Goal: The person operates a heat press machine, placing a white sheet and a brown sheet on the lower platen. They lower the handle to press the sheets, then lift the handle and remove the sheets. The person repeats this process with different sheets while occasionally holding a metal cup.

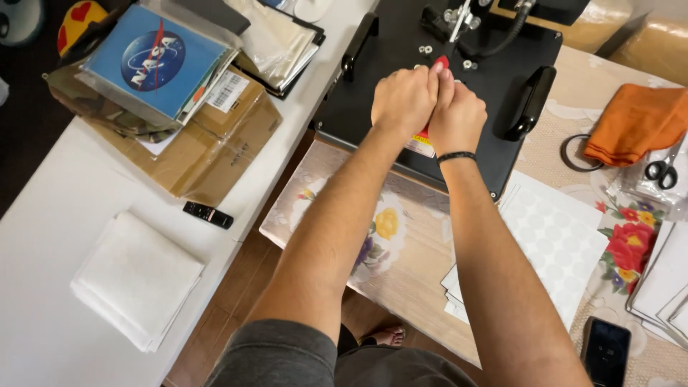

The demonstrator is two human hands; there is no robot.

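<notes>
both hands closed side by side on the red handle (442, 63) of the black heat press (401, 86). left hand (403, 100) and right hand (456, 118) touch. handle's long axis runs away from the grip toward the press hinge; equally near both.

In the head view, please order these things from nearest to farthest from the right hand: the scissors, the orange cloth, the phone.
From the right hand:
1. Orange cloth, to its right.
2. Scissors, farther right, below the cloth.
3. Phone, at the bottom right edge.
</notes>
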